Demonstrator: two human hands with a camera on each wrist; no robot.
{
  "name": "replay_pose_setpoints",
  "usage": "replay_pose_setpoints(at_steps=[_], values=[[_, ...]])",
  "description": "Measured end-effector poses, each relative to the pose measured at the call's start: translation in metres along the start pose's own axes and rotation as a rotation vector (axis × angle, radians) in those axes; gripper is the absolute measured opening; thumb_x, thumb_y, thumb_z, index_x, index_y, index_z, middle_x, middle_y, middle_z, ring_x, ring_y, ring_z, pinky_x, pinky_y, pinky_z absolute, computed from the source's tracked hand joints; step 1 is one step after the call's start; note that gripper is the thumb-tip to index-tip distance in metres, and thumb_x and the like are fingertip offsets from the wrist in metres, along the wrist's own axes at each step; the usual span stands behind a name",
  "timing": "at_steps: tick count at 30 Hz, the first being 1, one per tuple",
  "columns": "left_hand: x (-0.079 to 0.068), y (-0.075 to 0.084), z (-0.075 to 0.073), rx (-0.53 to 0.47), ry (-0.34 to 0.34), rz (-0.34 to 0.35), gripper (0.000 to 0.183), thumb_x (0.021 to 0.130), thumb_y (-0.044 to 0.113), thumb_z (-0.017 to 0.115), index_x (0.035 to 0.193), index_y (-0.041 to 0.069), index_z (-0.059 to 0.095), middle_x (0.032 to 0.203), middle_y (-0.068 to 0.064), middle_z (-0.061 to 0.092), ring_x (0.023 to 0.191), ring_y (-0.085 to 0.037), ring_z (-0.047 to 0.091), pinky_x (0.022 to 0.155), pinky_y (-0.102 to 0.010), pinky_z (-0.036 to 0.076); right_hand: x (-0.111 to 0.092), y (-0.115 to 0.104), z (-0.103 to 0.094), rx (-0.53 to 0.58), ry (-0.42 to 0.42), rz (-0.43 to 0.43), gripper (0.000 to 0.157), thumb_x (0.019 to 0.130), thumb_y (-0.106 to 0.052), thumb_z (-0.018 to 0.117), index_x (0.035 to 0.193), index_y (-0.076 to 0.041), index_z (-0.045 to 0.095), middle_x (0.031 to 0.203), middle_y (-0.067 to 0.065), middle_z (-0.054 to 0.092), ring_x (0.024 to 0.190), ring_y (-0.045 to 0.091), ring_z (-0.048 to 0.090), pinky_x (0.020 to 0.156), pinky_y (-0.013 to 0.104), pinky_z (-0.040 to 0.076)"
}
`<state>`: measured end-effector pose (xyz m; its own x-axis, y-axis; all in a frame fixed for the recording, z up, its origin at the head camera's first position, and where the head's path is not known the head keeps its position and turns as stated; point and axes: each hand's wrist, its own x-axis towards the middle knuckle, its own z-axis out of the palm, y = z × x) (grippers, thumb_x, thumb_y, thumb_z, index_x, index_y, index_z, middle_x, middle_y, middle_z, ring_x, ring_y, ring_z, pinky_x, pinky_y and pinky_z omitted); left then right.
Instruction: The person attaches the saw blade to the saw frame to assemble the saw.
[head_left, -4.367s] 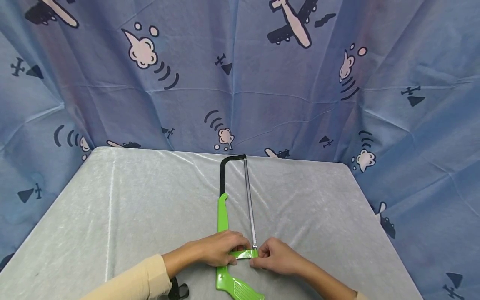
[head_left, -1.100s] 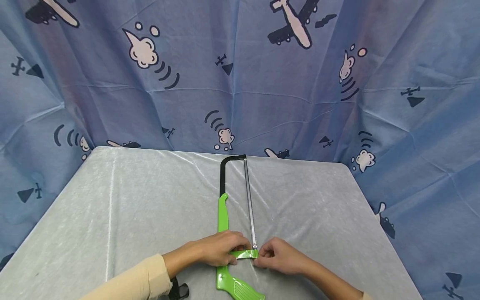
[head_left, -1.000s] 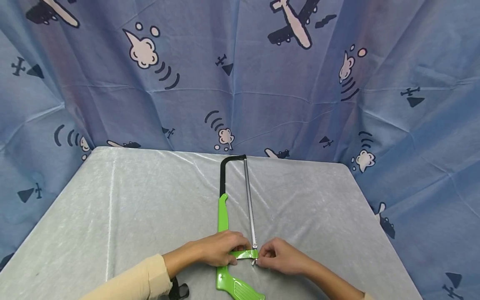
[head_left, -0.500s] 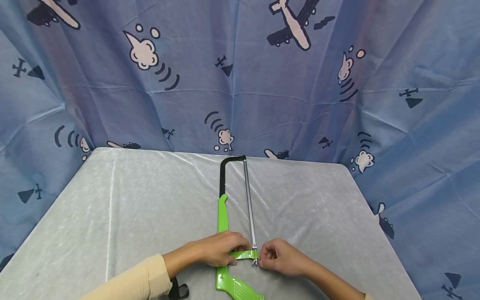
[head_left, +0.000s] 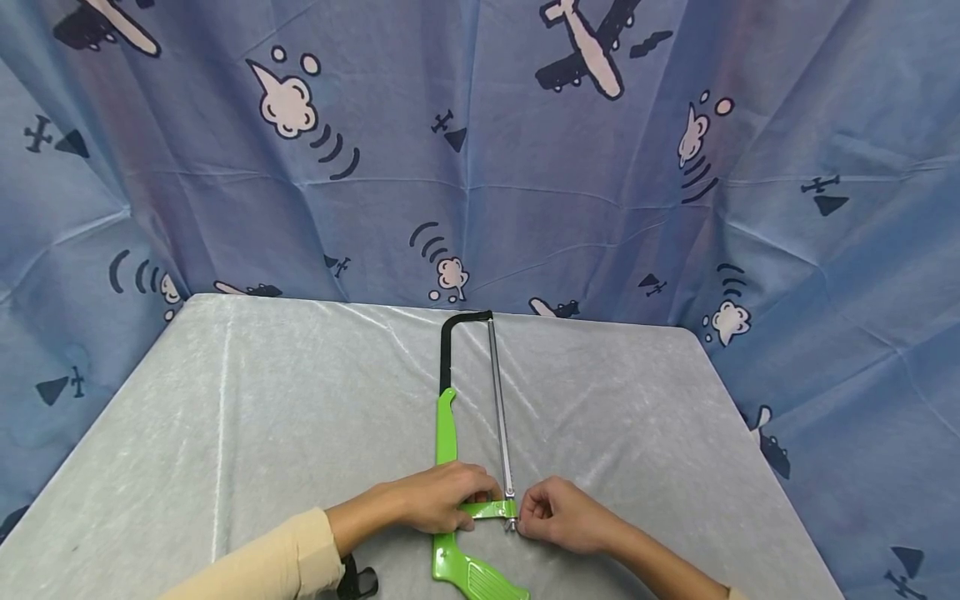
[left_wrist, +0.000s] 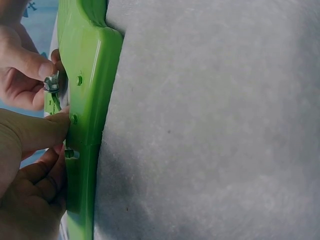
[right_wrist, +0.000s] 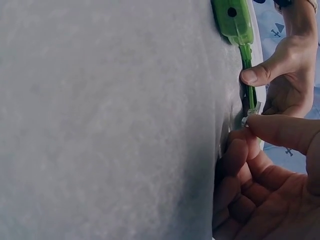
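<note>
At the lower centre of the head view, your left hand (head_left: 438, 497) grips the green-and-black, long-framed hacksaw (head_left: 446, 429) while your right hand (head_left: 566, 515) pinches its small silver metal wing nut (head_left: 511, 525).

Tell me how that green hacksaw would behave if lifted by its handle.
The hacksaw should lift as one stiff piece, since its black and green frame joins both ends of the straight blade. It may feel nose-heavy, with the long frame reaching far beyond the handle. Lying flat on the cloth, it seems unlikely to roll.
</note>
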<state>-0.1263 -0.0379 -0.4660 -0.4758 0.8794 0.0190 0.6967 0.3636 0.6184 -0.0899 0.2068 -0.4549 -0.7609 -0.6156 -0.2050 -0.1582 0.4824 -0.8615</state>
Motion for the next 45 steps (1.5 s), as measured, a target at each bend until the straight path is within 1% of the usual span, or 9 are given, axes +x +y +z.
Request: replay_pose_setpoints(at_steps=[3,9,12,16,20,29,37,41,45], values=[[0.0,0.0,0.0,0.0,-0.001,-0.004,0.038,0.079,0.002,0.077,0.115,0.013,0.068,0.092,0.01,0.058,0.084,0.001,0.052,0.077,-0.013,0.042,0.0,-0.002,0.0,-0.018,0.003,0.0,0.01,0.084,-0.005,0.07,0.075,-0.005,0.067,0.061,-0.012,0.052,0.055,-0.002,0.045,0.051,0.016,0.037],[0.0,0.0,0.0,0.0,0.002,-0.001,0.037,0.079,0.003,0.077,0.114,0.014,0.068,0.092,0.01,0.058,0.084,0.001,0.052,0.077,-0.013,0.042,0.001,-0.003,0.002,-0.008,0.0,-0.014,0.009,0.082,-0.003,0.069,0.073,-0.004,0.067,0.061,-0.013,0.052,0.055,-0.002,0.046,0.05,0.015,0.036],[0.0,0.0,0.0,-0.004,0.002,0.002,0.037,0.079,0.002,0.077,0.114,0.013,0.068,0.092,0.01,0.058,0.084,0.0,0.052,0.077,-0.012,0.042,0.001,-0.003,0.003,-0.02,0.005,-0.002,0.009,0.08,-0.007,0.072,0.072,-0.006,0.067,0.06,-0.012,0.054,0.055,-0.003,0.047,0.05,0.015,0.037],[0.0,0.0,0.0,-0.006,0.003,0.01,0.037,0.079,0.002,0.077,0.114,0.013,0.068,0.092,0.01,0.059,0.084,0.001,0.053,0.077,-0.012,0.042,0.001,-0.005,0.005,-0.058,0.027,0.031,0.019,0.079,-0.019,0.078,0.068,-0.009,0.066,0.059,-0.012,0.055,0.053,-0.002,0.046,0.049,0.017,0.037],[0.0,0.0,0.0,-0.005,0.003,0.019,0.037,0.079,0.002,0.077,0.114,0.012,0.068,0.092,0.009,0.059,0.084,0.0,0.052,0.077,-0.012,0.042,0.003,-0.007,0.008,-0.099,0.066,0.046,0.03,0.08,-0.028,0.08,0.063,-0.01,0.063,0.055,-0.015,0.051,0.049,-0.003,0.042,0.046,0.017,0.035],[-0.001,-0.001,0.001,-0.005,0.006,0.026,0.036,0.079,0.002,0.076,0.113,0.013,0.067,0.092,0.009,0.059,0.084,0.0,0.052,0.077,-0.012,0.042,0.007,-0.011,0.015,-0.166,0.123,0.114,0.042,0.081,-0.035,0.077,0.054,-0.017,0.05,0.047,-0.015,0.041,0.044,0.0,0.034,0.042,0.019,0.027],[0.0,0.0,0.0,-0.005,0.008,0.026,0.036,0.079,0.001,0.076,0.112,0.013,0.068,0.091,0.01,0.058,0.084,0.0,0.053,0.076,-0.012,0.042,0.008,-0.011,0.015,-0.206,0.127,0.107,0.043,0.082,-0.036,0.076,0.054,-0.019,0.048,0.047,-0.016,0.04,0.044,-0.001,0.033,0.043,0.019,0.027],[0.0,-0.001,0.0,-0.001,0.011,0.028,0.036,0.079,0.001,0.076,0.112,0.013,0.068,0.091,0.01,0.058,0.083,0.0,0.052,0.076,-0.012,0.042,0.009,-0.01,0.014,-0.2,0.12,0.101,0.041,0.082,-0.035,0.076,0.055,-0.018,0.05,0.048,-0.016,0.041,0.044,-0.001,0.034,0.043,0.019,0.028],[0.0,-0.001,0.0,0.002,0.012,0.03,0.036,0.079,0.001,0.076,0.112,0.013,0.068,0.09,0.01,0.058,0.083,0.0,0.052,0.076,-0.012,0.041,0.009,-0.008,0.011,-0.163,0.098,0.093,0.039,0.083,-0.034,0.076,0.056,-0.017,0.053,0.049,-0.016,0.041,0.045,-0.001,0.033,0.043,0.019,0.027]])
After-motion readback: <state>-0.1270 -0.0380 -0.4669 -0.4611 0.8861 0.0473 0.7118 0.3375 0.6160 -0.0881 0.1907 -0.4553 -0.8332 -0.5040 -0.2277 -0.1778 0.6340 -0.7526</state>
